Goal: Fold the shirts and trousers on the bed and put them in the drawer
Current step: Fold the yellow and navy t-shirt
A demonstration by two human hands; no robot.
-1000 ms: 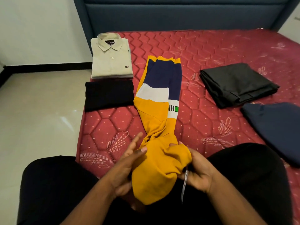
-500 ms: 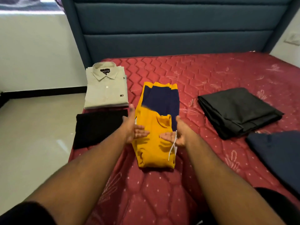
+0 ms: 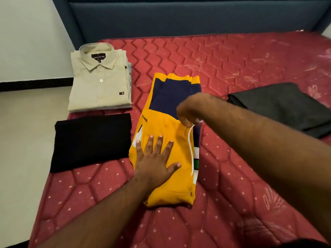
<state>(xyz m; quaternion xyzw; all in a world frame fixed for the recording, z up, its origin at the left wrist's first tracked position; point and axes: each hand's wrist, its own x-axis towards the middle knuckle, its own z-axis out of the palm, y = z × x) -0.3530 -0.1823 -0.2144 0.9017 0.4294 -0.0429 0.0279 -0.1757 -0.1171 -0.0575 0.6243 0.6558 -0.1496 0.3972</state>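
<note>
Left hand [image 3: 154, 161] flat on the yellow shirt [image 3: 170, 176], fingers spread.
Right hand [image 3: 191, 111] pinches its white tag string [image 3: 191, 149]; the beige shirt [image 3: 100, 81] beyond carries an unreadable collar label.

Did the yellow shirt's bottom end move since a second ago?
Yes. It was bunched up in both hands over the lap; now the yellow shirt lies folded on the bed, beside the black garment, pressed flat by the left hand.
</note>
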